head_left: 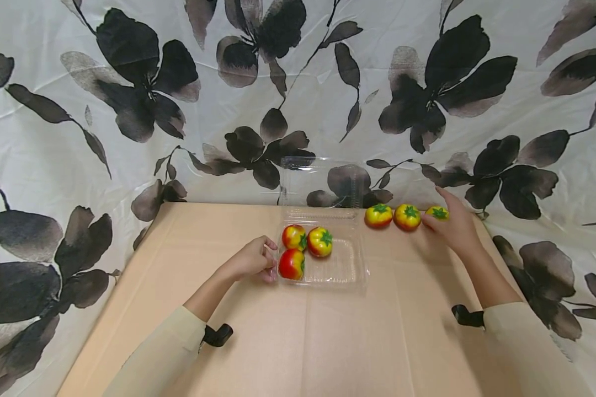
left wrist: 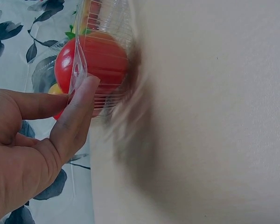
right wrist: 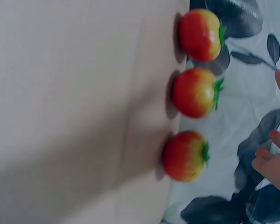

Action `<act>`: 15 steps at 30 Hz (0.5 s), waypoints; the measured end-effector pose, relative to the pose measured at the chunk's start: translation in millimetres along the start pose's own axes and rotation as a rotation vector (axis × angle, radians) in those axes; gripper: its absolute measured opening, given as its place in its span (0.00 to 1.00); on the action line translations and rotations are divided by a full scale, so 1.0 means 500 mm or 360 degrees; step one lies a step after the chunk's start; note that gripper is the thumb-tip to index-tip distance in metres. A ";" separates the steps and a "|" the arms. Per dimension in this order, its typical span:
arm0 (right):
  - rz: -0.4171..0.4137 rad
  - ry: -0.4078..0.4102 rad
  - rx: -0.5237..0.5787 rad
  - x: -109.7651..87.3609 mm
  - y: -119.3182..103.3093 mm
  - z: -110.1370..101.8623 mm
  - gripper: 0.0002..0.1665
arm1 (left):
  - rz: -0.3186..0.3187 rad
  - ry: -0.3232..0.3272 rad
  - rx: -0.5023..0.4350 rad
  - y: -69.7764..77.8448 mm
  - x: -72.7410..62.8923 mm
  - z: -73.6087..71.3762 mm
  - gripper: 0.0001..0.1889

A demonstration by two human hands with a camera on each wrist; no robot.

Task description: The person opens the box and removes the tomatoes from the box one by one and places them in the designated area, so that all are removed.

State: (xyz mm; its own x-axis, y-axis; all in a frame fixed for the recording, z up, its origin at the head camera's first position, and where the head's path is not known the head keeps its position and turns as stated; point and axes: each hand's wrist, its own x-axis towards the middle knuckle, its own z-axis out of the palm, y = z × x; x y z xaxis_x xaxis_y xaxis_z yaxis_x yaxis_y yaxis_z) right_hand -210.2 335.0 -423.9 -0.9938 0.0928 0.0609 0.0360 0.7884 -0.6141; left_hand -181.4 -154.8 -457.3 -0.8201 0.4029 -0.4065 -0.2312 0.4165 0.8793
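Observation:
A clear plastic clamshell box [head_left: 345, 259] lies with its lid [head_left: 323, 184] raised at the back. Inside its left part sit three red-and-yellow tomatoes with green tops, among them a front tomato [head_left: 291, 264]. My left hand [head_left: 250, 259] pinches the box's left rim between thumb and finger, as the left wrist view shows. To the right of the box, three more tomatoes stand in a row: a left one [head_left: 378, 216], a middle one [head_left: 407, 217] and a right one [head_left: 437, 213]. Fingers spread, my right hand [head_left: 454, 226] hovers by the right tomato; the right wrist view shows a gap between them.
The tan tabletop [head_left: 347, 342] carries the box and the row of tomatoes near its back edge. Behind and beside it hangs a white cloth [head_left: 338, 110] with dark flowers. A black wrist mount [head_left: 218, 334] sticks out from each sleeve.

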 end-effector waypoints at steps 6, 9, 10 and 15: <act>-0.0132 -0.0030 -0.0012 -0.013 -0.052 0.018 0.52 | 0.0001 -0.0001 -0.0006 -0.001 0.000 -0.001 0.20; -0.0200 -0.0053 0.0003 -0.017 -0.070 0.032 0.52 | -0.0004 -0.0006 -0.0008 -0.001 0.000 -0.001 0.20; -0.0230 -0.0058 0.0002 -0.018 -0.076 0.036 0.51 | -0.0007 -0.0005 -0.0009 0.000 0.000 0.000 0.20; -0.0378 -0.0099 -0.0002 -0.025 -0.105 0.063 0.50 | -0.0008 -0.0004 -0.0013 0.001 0.000 0.000 0.20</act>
State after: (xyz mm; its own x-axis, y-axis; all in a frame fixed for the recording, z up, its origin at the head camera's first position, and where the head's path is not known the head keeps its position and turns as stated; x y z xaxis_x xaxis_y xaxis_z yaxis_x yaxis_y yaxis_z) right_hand -203.0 273.1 -417.1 -0.9789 -0.1329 0.1550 -0.1995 0.7845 -0.5872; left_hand -181.3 -154.5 -456.8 -0.8178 0.4027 -0.4112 -0.2395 0.4116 0.8794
